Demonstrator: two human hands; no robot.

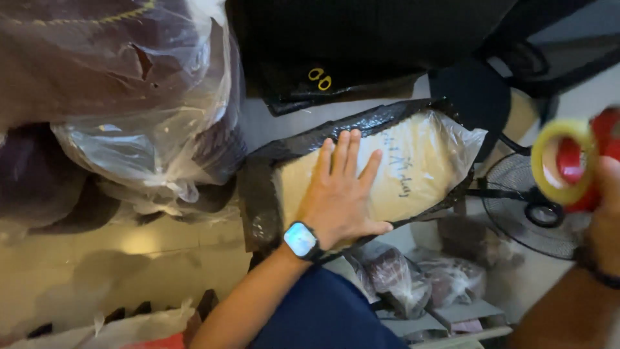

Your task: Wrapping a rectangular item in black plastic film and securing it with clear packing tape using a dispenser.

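My left hand (pixel 340 191) lies flat, fingers spread, on a cream-coloured parcel (pixel 413 161) wrapped in clear plastic and lying in an open black bag (pixel 258 200). A smartwatch (pixel 301 240) is on that wrist. The parcel has handwriting on its top. At the right edge my right hand (pixel 607 207) grips a red tape dispenser (pixel 584 161) with a yellowish roll of tape (pixel 560 161), raised above and to the right of the parcel.
Big clear plastic bags of dark clothing (pixel 116 97) pile up on the left. A black bag with yellow-handled scissors (pixel 320 77) lies behind the parcel. A floor fan (pixel 523 207) and small bagged dark items (pixel 400 278) sit to the lower right.
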